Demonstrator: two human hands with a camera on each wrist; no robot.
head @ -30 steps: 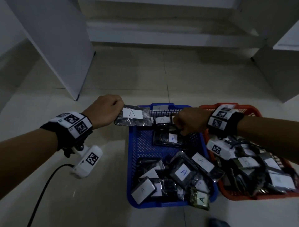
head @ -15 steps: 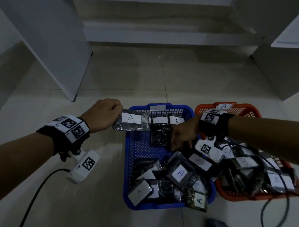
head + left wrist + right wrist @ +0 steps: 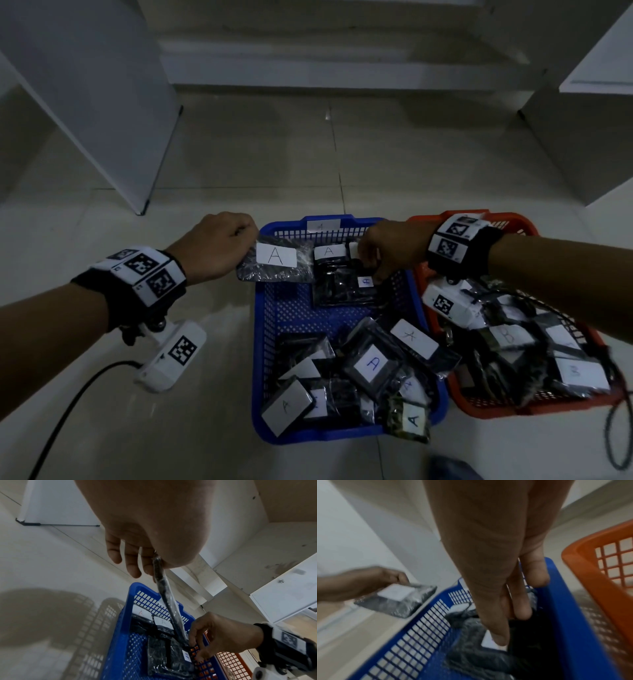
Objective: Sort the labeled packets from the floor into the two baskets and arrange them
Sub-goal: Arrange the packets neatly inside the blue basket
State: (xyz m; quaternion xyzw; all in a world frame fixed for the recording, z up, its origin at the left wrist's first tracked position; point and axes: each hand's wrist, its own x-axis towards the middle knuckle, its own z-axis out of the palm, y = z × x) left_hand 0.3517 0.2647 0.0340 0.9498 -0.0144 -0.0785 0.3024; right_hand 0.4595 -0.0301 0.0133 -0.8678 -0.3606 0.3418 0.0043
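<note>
- Head view: my left hand (image 3: 219, 247) pinches a dark plastic packet with a white label marked A (image 3: 276, 263) by its left edge, holding it over the far left corner of the blue plastic mesh basket (image 3: 267, 342). My right hand (image 3: 390, 248), fingers curled downward, reaches onto the upright packets at the far end of that basket; whether it grips one I cannot tell. Half a second ago this hand was lower, nearer the loose pile; now it is back at the far row. I count two baskets: the blue one and the orange plastic mesh basket (image 3: 513, 407) touching its right side, both on the tiled floor (image 3: 239, 164).
- Left wrist view: the held packet (image 3: 164, 596) hangs edge-on from thumb and fingers (image 3: 132, 563), slanting toward the blue basket (image 3: 130, 628).
- Right wrist view: blurred; fingertips (image 3: 500, 638) touch a dark packet's white label (image 3: 488, 641) inside the blue basket.
</note>
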